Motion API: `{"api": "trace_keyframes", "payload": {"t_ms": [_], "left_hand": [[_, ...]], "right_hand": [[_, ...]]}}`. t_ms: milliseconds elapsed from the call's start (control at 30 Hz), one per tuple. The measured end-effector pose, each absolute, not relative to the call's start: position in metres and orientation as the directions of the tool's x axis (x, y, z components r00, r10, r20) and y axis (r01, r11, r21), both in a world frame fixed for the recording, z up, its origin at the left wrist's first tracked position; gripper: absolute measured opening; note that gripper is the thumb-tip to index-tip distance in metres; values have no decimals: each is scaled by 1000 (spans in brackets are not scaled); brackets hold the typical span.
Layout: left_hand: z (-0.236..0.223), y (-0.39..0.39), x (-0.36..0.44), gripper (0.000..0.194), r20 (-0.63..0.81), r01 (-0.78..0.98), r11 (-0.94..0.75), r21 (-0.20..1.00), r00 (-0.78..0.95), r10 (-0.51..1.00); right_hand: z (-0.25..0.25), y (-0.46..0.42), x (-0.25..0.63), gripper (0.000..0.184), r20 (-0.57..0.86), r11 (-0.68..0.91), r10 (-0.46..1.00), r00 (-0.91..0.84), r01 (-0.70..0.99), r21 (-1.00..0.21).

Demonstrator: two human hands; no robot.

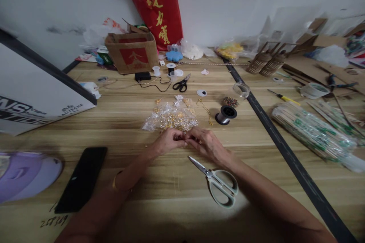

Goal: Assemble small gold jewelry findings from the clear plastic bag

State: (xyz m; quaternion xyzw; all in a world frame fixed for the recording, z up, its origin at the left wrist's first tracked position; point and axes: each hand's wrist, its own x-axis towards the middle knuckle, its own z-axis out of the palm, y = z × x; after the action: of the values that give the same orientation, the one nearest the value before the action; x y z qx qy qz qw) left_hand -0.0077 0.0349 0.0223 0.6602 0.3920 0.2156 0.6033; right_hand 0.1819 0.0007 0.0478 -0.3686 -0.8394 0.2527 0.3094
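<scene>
My left hand (170, 140) and my right hand (203, 141) meet over the wooden table, fingers pinched together. Whatever lies between the fingertips is too small and hidden to name. Just beyond them spreads a pile of gold and silver jewellery pieces (173, 115), some in clear plastic bags. A thin gold chain (205, 110) lies right of the pile. Close to my right forearm rest scissors with pale handles (216, 184), blades pointing toward my hands. Farther right stand a spool of silver wire (226, 115) and a clear jar of mixed beads (232, 100).
Black-handled scissors (181, 82), a black adapter (142, 76) and small spools (170, 69) lie behind the pile. A cardboard box (131, 51) stands at the back. A black phone (82, 178) lies at left, with bagged sticks (310, 129) and a yellow-handled tool (283, 97) at right.
</scene>
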Motion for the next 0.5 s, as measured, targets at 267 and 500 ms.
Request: {"api": "trace_keyframes", "payload": {"t_ms": [267,500], "left_hand": [[19,32,-6,26,-181,290,3,957,590,787],[15,33,-6,22,-184,325,-7,946,552,813]], "right_hand": [[40,-1,178,6,334,544,824,-458,474,-692],[32,-3,176,7,365,541,838,-405,538,-646]]}}
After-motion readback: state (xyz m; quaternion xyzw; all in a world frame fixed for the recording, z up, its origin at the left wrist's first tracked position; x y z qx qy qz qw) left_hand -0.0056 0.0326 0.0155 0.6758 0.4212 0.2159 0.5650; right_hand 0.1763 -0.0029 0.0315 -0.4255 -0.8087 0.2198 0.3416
